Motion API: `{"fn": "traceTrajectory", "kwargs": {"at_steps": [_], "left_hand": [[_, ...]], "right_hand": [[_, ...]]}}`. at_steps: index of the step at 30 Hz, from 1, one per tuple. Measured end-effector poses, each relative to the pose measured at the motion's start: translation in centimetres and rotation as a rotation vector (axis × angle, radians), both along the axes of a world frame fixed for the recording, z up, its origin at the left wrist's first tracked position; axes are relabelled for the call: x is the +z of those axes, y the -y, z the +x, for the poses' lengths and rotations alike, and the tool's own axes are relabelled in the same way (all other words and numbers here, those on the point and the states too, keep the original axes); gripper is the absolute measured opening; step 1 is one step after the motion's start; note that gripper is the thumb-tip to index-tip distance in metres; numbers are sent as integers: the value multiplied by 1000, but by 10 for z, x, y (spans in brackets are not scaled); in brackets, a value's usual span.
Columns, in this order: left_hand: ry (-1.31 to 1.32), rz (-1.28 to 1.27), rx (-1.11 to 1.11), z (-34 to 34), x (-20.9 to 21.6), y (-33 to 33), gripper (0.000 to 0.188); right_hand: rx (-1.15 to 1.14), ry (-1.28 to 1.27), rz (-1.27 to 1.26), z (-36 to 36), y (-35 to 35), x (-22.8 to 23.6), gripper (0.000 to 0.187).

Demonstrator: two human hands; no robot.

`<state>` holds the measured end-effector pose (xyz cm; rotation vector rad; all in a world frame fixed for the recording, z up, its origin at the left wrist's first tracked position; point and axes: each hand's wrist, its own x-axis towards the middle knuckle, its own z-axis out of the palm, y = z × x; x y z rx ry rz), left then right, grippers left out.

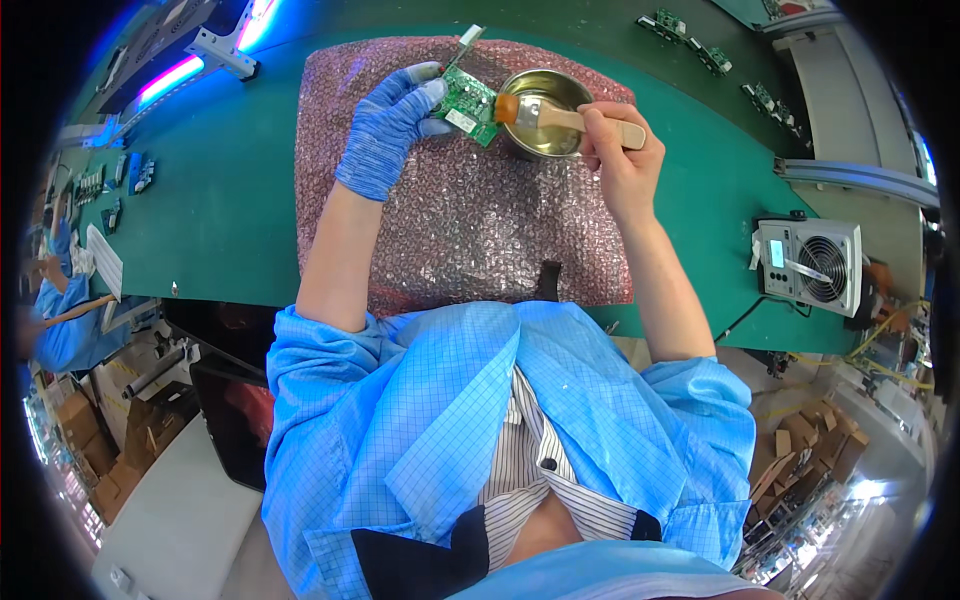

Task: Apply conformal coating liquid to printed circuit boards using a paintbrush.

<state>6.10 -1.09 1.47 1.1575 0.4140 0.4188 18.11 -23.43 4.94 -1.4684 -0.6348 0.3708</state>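
Note:
My left hand, in a blue knitted glove, is closed on the left edge of a green circuit board. The board is tilted, and a smaller upright board piece stands at its top end. My bare right hand grips the wooden handle of a flat brush. Its orange-brown bristles meet the right edge of the circuit board. Below the brush is a round metal bowl with yellowish liquid in it. The bowl rests on pinkish bubble wrap.
The bubble wrap lies on a green table mat. At the right stands a white fan unit; several circuit boards lie far right. A lamp frame glows at the far left. Another person in blue works at the left edge.

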Motion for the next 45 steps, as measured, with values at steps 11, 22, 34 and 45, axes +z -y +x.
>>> {"fn": "traceTrajectory", "kwargs": {"at_steps": [11, 22, 34, 45], "left_hand": [[33, 5, 193, 0, -3, 0, 31], [63, -24, 226, 7, -8, -19, 28], [-56, -26, 730, 65, -57, -192, 15], [-94, 202, 800, -20, -79, -209, 28]], "right_hand": [[-18, -103, -56, -32, -15, -4, 11], [-70, -31, -21, -15, -14, -7, 12], [-580, 40, 49, 46, 48, -48, 19], [-664, 253, -215, 66, 70, -88, 16]]}}
